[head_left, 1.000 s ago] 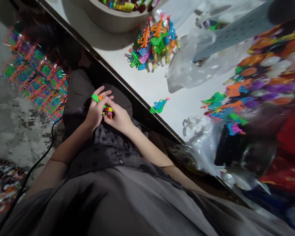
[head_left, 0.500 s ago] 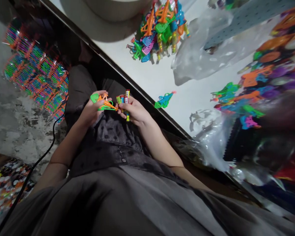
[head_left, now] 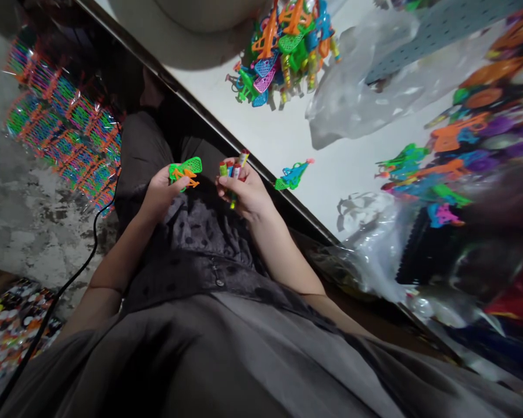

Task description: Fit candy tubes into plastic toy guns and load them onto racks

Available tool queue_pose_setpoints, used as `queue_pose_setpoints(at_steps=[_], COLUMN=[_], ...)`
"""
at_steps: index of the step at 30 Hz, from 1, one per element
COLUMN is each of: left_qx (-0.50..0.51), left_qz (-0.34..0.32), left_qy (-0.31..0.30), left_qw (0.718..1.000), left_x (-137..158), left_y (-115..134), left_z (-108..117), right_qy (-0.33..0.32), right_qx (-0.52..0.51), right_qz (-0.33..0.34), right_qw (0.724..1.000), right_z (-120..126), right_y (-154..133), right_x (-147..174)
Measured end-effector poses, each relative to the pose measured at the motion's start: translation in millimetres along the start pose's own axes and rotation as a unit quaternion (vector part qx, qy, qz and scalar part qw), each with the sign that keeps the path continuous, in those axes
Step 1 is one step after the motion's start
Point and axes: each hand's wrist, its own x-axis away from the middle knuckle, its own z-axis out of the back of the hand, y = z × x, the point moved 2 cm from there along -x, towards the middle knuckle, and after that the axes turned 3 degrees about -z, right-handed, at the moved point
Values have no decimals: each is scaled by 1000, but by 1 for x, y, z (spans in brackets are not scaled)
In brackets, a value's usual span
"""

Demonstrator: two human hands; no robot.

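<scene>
Over my lap, my left hand (head_left: 160, 188) is closed on a small green-and-orange plastic toy (head_left: 185, 172) with a mesh paddle-like part that points up and right. My right hand (head_left: 249, 188) grips a bunch of small colourful tubes (head_left: 233, 169), some with yellow, red and blue parts; one leans out above the rest. A gap separates the two hands. Just right of my right hand, near the table's edge, lies a blue-and-green plastic toy (head_left: 293, 175) with a pink tip.
A pile of similar toys (head_left: 283, 55) sits on the white table (head_left: 226, 110) beside a round container (head_left: 200, 11). Clear plastic bags (head_left: 344, 110) and more colourful pieces (head_left: 444, 157) spread rightward. Bagged toys (head_left: 65, 128) stand at left, near a black cable (head_left: 95, 238).
My hands have moved apart. The toy in my left hand has turned, its green mesh part now pointing up and right. My right hand has shifted slightly right with the tubes, which tilt more.
</scene>
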Motion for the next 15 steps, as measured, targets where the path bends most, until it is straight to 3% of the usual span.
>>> queue_pose_setpoints(at_steps=[6, 11, 15], left_qx=[-149, -271, -316], left_qz=[-4, -37, -65], left_qy=[-176, -195, -183], left_qw=[973, 942, 929], left_x=[7, 5, 3], left_y=[13, 18, 21], left_z=[0, 7, 13], right_qy=[18, 44, -2], right_qx=[95, 126, 117], right_qz=[66, 80, 57], right_qw=[993, 988, 992], right_z=[-2, -1, 0], right_y=[0, -2, 0], right_x=[-9, -12, -8])
